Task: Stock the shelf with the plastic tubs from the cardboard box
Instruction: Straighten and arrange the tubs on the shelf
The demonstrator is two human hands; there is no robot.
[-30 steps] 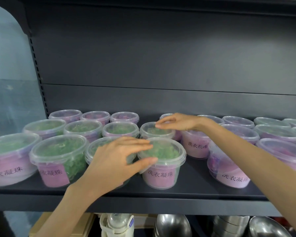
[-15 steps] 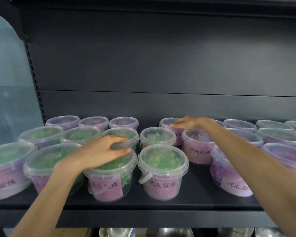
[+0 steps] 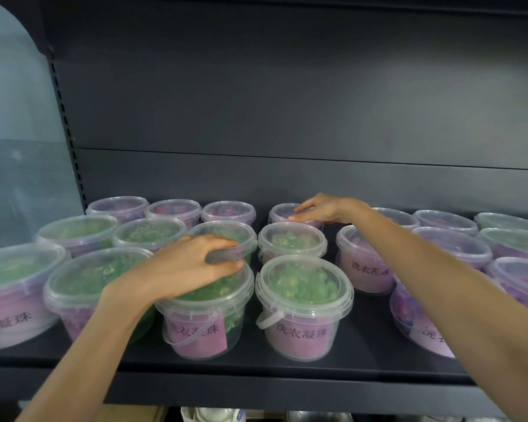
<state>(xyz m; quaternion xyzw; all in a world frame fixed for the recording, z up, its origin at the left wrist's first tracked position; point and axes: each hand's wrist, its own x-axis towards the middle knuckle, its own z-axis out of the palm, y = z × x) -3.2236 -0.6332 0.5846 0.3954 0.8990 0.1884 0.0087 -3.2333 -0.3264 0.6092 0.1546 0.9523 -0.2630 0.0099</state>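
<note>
Dark shelf (image 3: pixel 287 388), left hand (image 3: pixel 183 269) grip still clenched on front green tub (image 3: pixel 201 327), right hand (image 3: pixel 323 208) unmoved, released, atop purple tub (image 3: pixel 282 210).

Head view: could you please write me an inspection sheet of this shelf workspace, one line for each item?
Surface: dark grey metal shelf, with a bare strip along its front edge.
Job's things: clear plastic lidded tubs with purple labels, upright in rows. Green-filled ones are at left and middle, purple-filled ones in the back row and at right.
Clutter: nothing seen.
Grips: left hand lies on the front green-filled tub, fingers and thumb curled at its lid's far rim. Right hand, fingers straight, touches a back-row purple-filled tub.
Cables: nothing seen.
Surroundings: dark back panel; translucent plastic sheet at left; shiny metal ware below, mostly cut off.
</note>
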